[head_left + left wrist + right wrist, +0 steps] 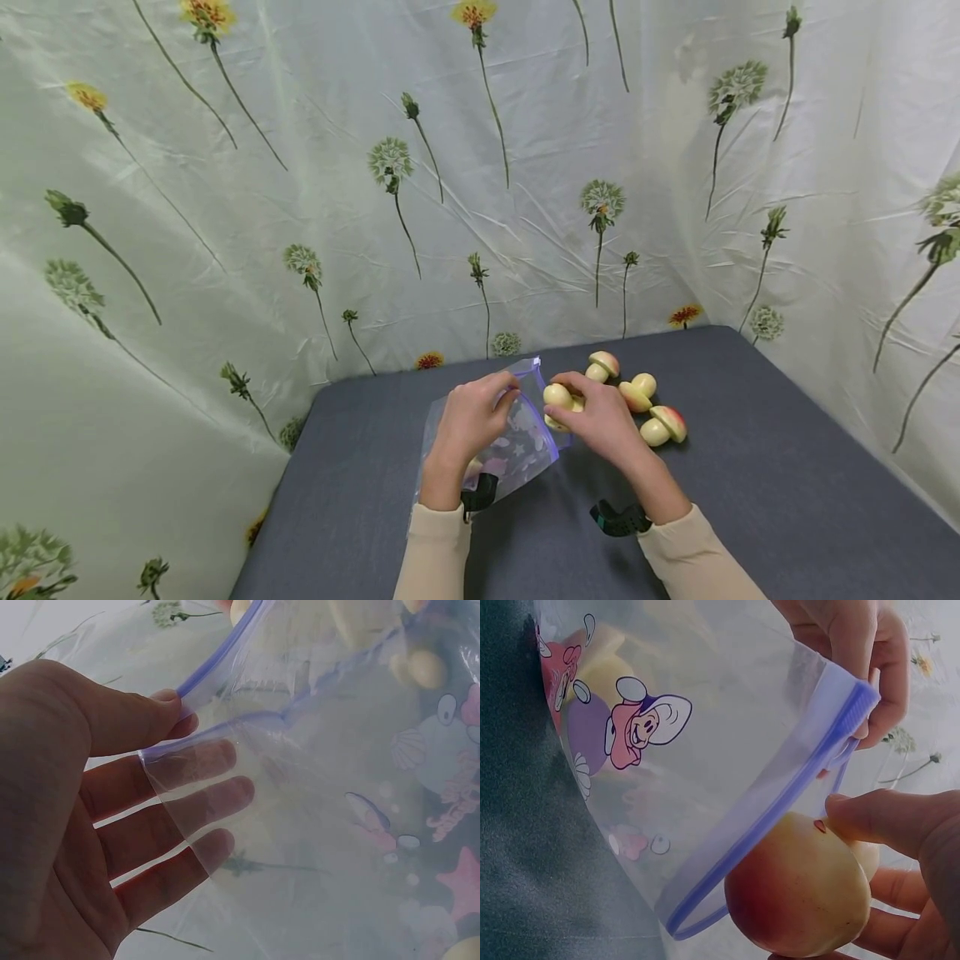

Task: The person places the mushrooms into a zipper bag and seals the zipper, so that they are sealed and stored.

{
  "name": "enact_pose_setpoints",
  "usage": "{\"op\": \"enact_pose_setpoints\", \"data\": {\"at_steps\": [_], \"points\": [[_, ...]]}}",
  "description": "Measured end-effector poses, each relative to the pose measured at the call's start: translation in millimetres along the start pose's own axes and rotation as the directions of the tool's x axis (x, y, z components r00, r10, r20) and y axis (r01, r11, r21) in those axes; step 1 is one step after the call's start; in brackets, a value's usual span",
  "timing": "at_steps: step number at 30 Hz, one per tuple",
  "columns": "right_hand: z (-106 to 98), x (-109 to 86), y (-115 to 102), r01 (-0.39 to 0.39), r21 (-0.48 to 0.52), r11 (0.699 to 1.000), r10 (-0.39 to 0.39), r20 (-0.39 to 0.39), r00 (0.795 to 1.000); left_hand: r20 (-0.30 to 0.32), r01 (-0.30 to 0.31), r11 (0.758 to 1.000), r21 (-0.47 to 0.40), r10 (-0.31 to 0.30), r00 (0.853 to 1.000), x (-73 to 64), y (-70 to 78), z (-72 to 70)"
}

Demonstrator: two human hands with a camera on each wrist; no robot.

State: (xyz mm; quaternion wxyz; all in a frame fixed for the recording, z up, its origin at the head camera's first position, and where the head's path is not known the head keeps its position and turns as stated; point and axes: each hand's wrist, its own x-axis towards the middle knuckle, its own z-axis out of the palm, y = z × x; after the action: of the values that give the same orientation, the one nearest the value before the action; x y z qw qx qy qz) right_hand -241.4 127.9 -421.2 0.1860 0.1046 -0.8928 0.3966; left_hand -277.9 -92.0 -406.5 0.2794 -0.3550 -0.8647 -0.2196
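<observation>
My left hand [471,421] pinches the rim of a clear zip bag [727,772] between thumb and forefinger; the other fingers show behind the film in the left wrist view. Purple zip strips edge the bag's mouth, which gapes toward the right. My right hand [606,421] holds a toy mushroom [799,889] with a yellow cap blushed red, right at that mouth. In the right wrist view part of the cap sits behind the zip edge. Inside the bag, pale yellow mushroom-like pieces [426,669] show through the printed sea-creature pictures.
Right of the bag, a toy mushroom [602,367] lies at the back, another mushroom [637,392] beside it, and a third mushroom [664,425] nearer. All rest on the dark grey tabletop [360,483]. A flower-printed curtain [337,192] hangs behind and at both sides.
</observation>
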Motion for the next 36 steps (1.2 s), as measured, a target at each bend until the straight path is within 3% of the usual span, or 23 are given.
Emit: {"op": "enact_pose_setpoints", "data": {"at_steps": [20,36], "points": [[6.9,-1.3,-1.9,-0.040,0.103,0.994,0.029,0.099,0.995,-0.018,0.019,1.000,-0.021,-0.020,1.000,-1.1,-2.6,-3.2],[8.4,-1.9,-4.4,-0.084,0.214,0.973,0.041,0.197,0.979,-0.071,-0.011,1.000,-0.026,0.009,0.997,-1.1,-6.5,-6.5]]}}
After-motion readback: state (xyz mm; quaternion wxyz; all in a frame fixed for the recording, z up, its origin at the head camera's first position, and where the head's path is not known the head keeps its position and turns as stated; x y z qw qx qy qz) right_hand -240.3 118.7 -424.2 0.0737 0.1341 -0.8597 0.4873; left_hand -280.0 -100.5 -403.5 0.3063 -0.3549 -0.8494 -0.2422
